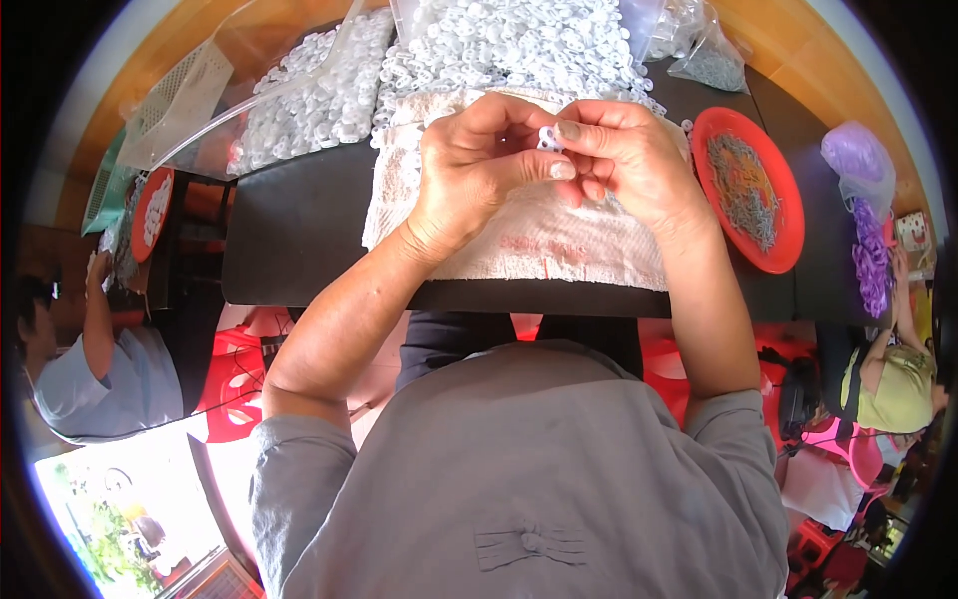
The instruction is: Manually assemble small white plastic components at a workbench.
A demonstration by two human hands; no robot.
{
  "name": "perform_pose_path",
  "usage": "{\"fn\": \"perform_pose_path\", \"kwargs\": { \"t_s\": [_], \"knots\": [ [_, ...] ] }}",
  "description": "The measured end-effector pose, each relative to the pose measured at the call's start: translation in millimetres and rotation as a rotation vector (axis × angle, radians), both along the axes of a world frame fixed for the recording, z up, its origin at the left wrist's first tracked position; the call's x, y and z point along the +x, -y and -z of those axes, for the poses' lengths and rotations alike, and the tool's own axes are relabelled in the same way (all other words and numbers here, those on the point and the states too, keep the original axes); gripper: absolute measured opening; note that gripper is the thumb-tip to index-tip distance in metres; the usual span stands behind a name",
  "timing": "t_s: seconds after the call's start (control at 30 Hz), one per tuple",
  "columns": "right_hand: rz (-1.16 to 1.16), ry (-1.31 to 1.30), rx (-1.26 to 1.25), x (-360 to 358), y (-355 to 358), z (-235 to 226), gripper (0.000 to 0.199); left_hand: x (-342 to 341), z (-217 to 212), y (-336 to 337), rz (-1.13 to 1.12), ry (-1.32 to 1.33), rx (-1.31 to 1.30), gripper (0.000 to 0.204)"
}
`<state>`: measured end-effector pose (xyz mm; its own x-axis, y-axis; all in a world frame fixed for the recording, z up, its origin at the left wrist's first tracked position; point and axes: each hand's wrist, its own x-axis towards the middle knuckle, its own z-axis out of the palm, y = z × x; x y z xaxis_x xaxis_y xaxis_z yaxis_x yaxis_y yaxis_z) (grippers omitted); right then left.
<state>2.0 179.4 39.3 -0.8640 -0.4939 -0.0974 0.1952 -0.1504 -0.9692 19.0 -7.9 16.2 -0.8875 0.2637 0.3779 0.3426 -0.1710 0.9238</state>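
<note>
hands: left hand [479, 165] + right hand [624, 160] pressed together, both pinching one small white plastic ring piece [547, 139] over the white towel [529, 240] on dark bench [289, 230] | progress: big heap of white pieces [499, 45] behind, tons left imo | red plate of metal springs [748, 190] to the right

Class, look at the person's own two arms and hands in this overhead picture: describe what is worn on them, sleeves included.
Both forearms are bare. The left hand and right hand wear no gloves, and no rings, watch or bracelets show. The grey top has short sleeves with turned-back cuffs ending above the elbows. The nails on the fingers are short and unpainted.
</note>
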Motion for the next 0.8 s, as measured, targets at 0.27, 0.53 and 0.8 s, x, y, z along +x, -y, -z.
{"fn": "perform_pose_path", "kwargs": {
  "t_s": [0.27, 0.53, 0.8],
  "knots": [
    [-0.041, -0.009, -0.037, 4.8, 1.7, 0.8, 0.022, 3.8, 3.6, -1.1, 0.018, -0.161, 0.014, 0.021],
    [-0.101, 0.011, -0.147, 7.8, 5.3, 4.0, 0.022, 6.1, 1.5, -0.3, 0.107, -0.163, 0.095, 0.018],
    [-0.070, 0.029, -0.238, 7.0, 12.6, 10.1, 0.020, -2.0, 9.3, 0.8, 0.104, -0.230, 0.111, 0.019]
  ]
}}
